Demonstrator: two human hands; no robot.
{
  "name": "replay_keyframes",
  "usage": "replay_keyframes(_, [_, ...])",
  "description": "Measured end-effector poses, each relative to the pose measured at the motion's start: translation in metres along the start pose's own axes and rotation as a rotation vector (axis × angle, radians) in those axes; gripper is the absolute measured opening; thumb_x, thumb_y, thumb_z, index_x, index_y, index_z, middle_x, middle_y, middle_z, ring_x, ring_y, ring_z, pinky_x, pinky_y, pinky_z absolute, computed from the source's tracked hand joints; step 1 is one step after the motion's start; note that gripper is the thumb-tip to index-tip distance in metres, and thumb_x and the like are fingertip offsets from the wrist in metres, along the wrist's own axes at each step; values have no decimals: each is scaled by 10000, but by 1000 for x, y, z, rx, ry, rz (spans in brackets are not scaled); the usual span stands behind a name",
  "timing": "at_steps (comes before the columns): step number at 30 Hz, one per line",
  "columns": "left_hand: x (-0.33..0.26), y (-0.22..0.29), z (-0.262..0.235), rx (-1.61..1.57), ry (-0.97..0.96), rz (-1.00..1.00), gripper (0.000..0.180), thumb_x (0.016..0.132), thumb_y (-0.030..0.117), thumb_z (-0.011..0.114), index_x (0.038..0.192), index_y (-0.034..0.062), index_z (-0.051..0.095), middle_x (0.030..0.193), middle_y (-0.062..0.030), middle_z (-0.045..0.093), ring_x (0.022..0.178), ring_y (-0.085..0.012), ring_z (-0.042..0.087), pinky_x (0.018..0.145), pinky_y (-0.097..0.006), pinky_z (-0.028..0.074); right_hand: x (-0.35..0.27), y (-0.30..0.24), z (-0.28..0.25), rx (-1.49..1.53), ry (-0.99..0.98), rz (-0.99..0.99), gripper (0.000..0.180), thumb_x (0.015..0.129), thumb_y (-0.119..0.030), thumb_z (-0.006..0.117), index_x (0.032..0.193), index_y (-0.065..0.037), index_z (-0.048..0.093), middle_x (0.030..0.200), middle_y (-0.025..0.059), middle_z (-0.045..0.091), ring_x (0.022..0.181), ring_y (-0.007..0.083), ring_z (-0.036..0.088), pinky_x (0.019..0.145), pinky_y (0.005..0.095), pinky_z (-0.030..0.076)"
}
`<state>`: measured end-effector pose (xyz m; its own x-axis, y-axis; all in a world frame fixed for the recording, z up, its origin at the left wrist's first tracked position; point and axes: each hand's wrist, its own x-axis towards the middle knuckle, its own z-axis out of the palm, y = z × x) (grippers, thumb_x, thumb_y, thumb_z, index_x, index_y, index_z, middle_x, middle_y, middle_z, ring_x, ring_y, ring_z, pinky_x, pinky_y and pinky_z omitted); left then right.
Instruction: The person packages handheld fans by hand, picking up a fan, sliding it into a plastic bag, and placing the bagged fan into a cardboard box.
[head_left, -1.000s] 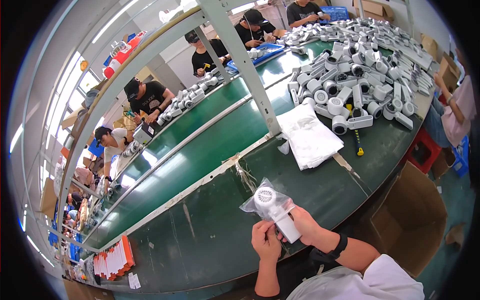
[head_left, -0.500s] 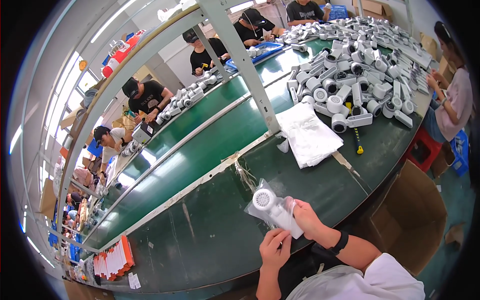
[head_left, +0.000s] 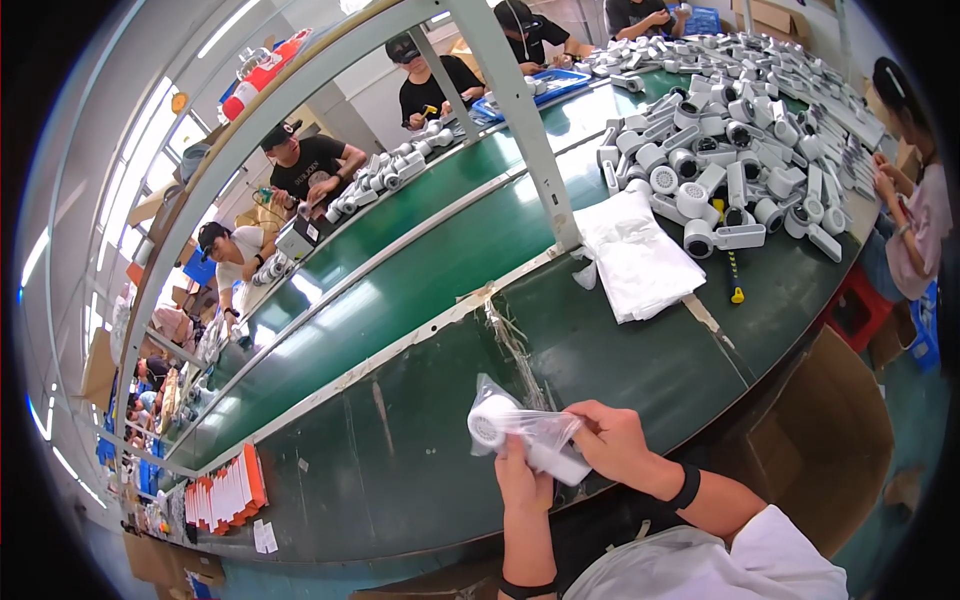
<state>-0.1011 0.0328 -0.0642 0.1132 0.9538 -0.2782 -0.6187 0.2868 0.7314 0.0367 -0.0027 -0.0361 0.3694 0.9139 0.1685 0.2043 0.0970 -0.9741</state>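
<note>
A white hair-dryer-shaped device with a round grille (head_left: 487, 428) sits inside a clear plastic bag (head_left: 545, 428) just above the near edge of the dark green table. My left hand (head_left: 522, 478) is closed around the bagged device near its round head, with the thumb over it. My right hand (head_left: 615, 440) pinches the film of the bag and draws it out to the right. The device's handle end points toward me, below my right hand. Beyond my hands lies a stack of white plastic bags (head_left: 640, 255).
A large pile of similar white and grey devices (head_left: 735, 165) covers the far right, beside a yellow-and-black tool (head_left: 735, 280). Orange-and-white flat cartons (head_left: 228, 492) stand at the left. A metal post (head_left: 520, 130) rises mid-table. A cardboard box (head_left: 830, 440) is at right. Several co-workers sit around.
The bagged device has shifted left and slightly down. My left hand has moved from the handle end up to the head. My right hand has pulled the bag's film taut.
</note>
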Motion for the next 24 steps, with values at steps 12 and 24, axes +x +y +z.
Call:
replay_keyframes(12, [-2, 25, -1, -219, -4, -4, 503, 1020, 396, 368, 1367, 31, 378, 1264, -164, 524, 1131, -346, 546, 981, -509, 448, -19, 12, 1, 480, 132, 67, 103, 866, -56, 671, 947, 7, 680, 763, 31, 684, 649, 36, 593, 573, 194, 477])
replay_keyframes(24, [-6, 15, 10, -118, 0, 157, 545, 1005, 496, 331, 1369, 94, 384, 1267, -116, 522, 1148, -292, 523, 995, -453, 423, -11, -11, 25, -137, -3, -282, 240, 753, -174, 767, 925, -26, 691, 796, 61, 580, 797, 247, 567, 710, 323, 480])
